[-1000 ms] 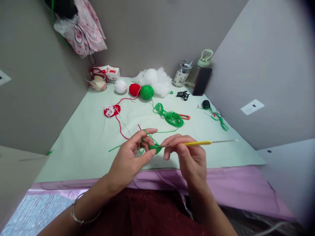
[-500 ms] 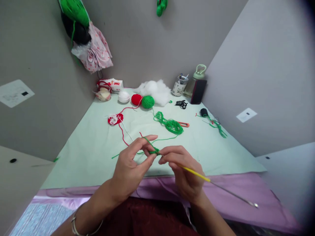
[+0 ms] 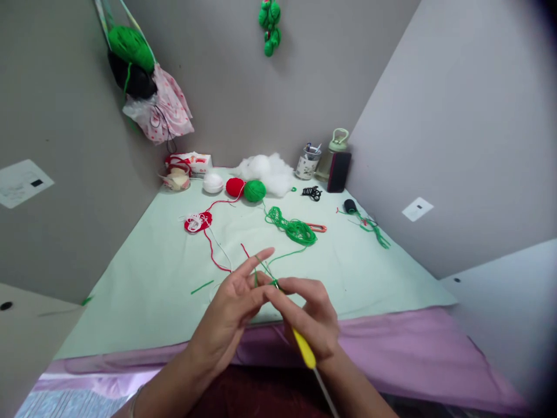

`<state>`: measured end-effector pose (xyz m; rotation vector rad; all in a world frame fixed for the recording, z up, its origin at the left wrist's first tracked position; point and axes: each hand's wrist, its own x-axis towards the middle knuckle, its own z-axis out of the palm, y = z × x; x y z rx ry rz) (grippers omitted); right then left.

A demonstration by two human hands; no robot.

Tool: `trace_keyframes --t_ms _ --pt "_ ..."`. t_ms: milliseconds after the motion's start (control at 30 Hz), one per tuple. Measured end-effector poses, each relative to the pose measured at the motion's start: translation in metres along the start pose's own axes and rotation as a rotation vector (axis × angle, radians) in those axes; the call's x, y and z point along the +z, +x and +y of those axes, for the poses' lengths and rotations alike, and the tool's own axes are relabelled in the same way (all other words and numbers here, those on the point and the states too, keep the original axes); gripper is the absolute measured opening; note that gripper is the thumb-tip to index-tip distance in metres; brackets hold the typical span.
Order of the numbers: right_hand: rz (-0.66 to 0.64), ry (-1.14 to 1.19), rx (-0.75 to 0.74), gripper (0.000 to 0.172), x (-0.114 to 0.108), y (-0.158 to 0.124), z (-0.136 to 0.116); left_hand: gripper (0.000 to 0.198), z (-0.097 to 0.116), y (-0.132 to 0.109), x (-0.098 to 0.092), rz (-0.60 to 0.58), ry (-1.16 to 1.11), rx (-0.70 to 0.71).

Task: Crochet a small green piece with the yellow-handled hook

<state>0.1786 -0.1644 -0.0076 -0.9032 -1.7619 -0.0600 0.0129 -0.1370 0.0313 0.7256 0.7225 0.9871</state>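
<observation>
My left hand (image 3: 235,302) pinches a small piece of green crochet work (image 3: 274,283) between thumb and fingers. Green yarn runs up over its raised index finger. In my right hand (image 3: 311,310) is a crochet hook (image 3: 304,348) with a yellow handle and a metal shaft pointing down toward me. The hook's tip meets the green stitches where the fingertips of both hands come together; the fingers partly hide it. A strand leads from the work to a loose skein of green yarn (image 3: 300,232) on the table.
Balls of white (image 3: 213,183), red (image 3: 235,187) and green yarn (image 3: 255,191) sit before white stuffing (image 3: 265,171). A red and white piece (image 3: 198,222) lies left. Black scissors (image 3: 312,193), a pen cup (image 3: 308,162), a phone (image 3: 339,172) and a black spool (image 3: 350,206) are at the right.
The crochet hook has swung from slanting right to pointing more steeply down toward me. My right hand has moved closer to my left. The view has tilted up slightly.
</observation>
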Motion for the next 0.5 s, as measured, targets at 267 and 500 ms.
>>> trace_keyframes --t_ms 267,500 --pt "0.158 0.684 0.51 0.02 0.0 0.023 -0.003 0.062 0.01 0.007 -0.011 -0.004 -0.043 -0.02" --pt "0.013 0.569 0.421 0.021 0.009 0.022 -0.003 0.047 -0.002 0.004 -0.012 -0.082 0.123 0.116"
